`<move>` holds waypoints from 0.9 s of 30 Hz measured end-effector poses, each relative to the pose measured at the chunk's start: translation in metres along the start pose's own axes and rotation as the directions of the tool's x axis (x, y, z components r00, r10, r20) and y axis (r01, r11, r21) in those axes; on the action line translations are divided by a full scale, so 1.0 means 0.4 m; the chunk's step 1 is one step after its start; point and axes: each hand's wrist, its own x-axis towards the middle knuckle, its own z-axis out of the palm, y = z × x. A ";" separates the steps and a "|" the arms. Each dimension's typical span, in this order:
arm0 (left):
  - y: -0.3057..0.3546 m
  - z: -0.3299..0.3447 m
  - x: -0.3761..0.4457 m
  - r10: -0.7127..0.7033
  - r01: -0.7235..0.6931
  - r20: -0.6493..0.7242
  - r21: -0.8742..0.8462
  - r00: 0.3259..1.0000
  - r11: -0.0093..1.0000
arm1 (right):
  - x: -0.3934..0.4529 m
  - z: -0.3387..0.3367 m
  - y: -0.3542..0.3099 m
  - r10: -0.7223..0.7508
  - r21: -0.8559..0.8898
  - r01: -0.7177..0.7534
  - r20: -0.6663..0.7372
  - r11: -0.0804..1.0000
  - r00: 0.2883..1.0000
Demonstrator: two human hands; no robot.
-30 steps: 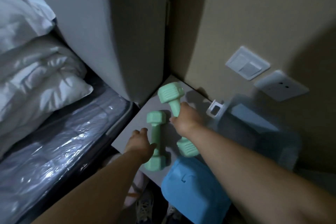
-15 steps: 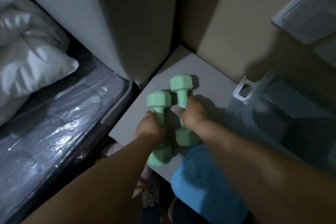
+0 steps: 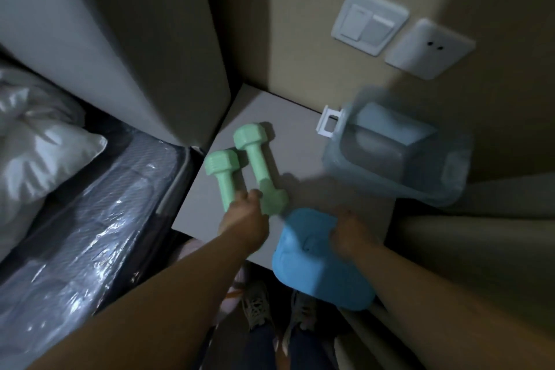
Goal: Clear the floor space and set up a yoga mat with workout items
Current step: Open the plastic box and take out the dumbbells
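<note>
Two mint-green dumbbells lie side by side on a grey bedside tabletop (image 3: 303, 153). My left hand (image 3: 244, 219) grips the near end of the left dumbbell (image 3: 223, 173); its near head is hidden under my fingers. The right dumbbell (image 3: 255, 159) lies free, its near head just right of my fingers. My right hand (image 3: 351, 231) holds the far edge of a soft-looking blue item (image 3: 318, 267), which overhangs the table's near edge. Motion blur hides the exact finger positions.
A clear plastic lidded box (image 3: 396, 153) stands at the table's right, against the wall. A light switch (image 3: 369, 19) and socket (image 3: 429, 48) are above it. A padded headboard (image 3: 135, 39), plastic-wrapped mattress (image 3: 90, 219) and white pillows (image 3: 39, 153) fill the left. Shoes (image 3: 258, 303) lie below.
My right hand has let go of the right dumbbell and moved to the blue item. My left hand has slid back to the near end of the left dumbbell.
</note>
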 end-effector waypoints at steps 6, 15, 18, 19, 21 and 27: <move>0.051 0.153 -0.071 0.121 -0.127 0.199 0.017 0.972 0.992 | -0.084 0.095 0.107 0.138 0.104 -0.139 0.018 0.985 0.990; 0.040 0.330 -0.042 -0.049 0.058 0.164 -0.050 0.985 0.997 | -0.064 0.262 0.242 0.343 0.457 -0.346 0.094 0.819 0.935; 0.045 0.308 -0.063 -0.055 0.063 0.188 -0.037 0.981 0.997 | -0.078 0.246 0.246 0.358 0.550 -0.394 0.177 0.737 0.917; 0.049 0.293 -0.074 -0.061 0.065 0.219 -0.011 0.974 0.998 | -0.086 0.232 0.246 0.361 0.527 -0.431 0.236 0.732 0.902; 0.068 0.258 -0.087 -0.087 0.076 0.238 0.057 0.967 0.995 | -0.097 0.194 0.259 0.384 0.466 -0.490 0.309 0.736 0.870; 0.112 0.311 -0.056 -0.011 0.012 0.290 -0.003 0.957 1.000 | -0.052 0.217 0.302 0.417 0.514 -0.449 0.185 0.731 0.890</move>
